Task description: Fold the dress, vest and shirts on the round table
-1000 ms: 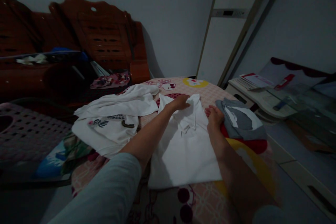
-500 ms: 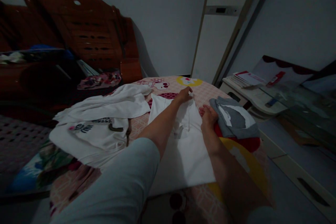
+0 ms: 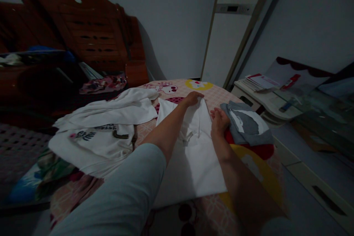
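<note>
A white garment (image 3: 203, 166), folded into a long flat shape, lies on the round table in front of me. My left hand (image 3: 194, 99) reaches across it and pinches its far right corner, fingers closed on the cloth. My right hand (image 3: 220, 120) rests palm inward just beside the garment's right edge, fingers loosely bent and apart, with nothing seen in them. Right of that hand sits a folded grey garment (image 3: 249, 123) with a white print. On the left, another white garment (image 3: 105, 138) with dark lettering is spread loosely, partly bunched.
A patterned pink tablecloth (image 3: 212, 94) covers the table. Behind at left stands a carved wooden seat (image 3: 91, 37) with cloths on it. A tall white cabinet-like unit (image 3: 221, 44) is against the wall. Papers (image 3: 258, 82) lie on a side cabinet at right.
My left hand has shifted slightly right and straightened the garment's far corner, which now lies flatter. My right hand's fingers have spread a little. The view has turned slightly.
</note>
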### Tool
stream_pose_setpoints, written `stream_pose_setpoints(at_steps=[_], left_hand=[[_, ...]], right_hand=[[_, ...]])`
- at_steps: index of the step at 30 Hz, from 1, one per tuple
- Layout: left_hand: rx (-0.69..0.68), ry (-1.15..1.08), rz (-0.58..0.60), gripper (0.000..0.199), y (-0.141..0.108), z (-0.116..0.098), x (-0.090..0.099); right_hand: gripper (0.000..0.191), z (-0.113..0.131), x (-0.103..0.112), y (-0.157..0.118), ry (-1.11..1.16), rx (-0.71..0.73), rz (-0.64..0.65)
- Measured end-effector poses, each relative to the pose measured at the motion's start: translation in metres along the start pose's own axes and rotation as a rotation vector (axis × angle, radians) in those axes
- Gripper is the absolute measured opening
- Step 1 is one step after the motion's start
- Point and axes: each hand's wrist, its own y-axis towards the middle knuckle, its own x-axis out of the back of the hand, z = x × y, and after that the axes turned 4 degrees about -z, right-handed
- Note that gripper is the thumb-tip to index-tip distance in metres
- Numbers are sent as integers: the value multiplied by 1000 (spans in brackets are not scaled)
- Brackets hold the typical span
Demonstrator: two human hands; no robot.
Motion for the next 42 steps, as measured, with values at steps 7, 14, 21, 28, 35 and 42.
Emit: stream_pose_setpoints(at_steps=[7, 14, 21, 28, 35, 42], left_hand=[[1, 220, 48, 61, 1, -8, -10], [0, 247, 66, 52, 1, -4, -30], [139, 192, -186, 60, -14, 4, 8], [251, 223, -209, 45, -99, 13, 69], [432, 211, -136, 28, -158, 23, 55], [459, 159, -154, 26, -156, 24, 41]], right_hand=[[36, 24, -6, -16, -66, 238, -29], [43, 6, -12, -20, -630, 393, 506], [47, 11, -10, -31, -970, 491, 683], [41, 2, -11, -27, -898, 525, 627], [33, -15, -11, -17, -667, 529, 586], [33, 27, 4, -14, -250, 450, 794]])
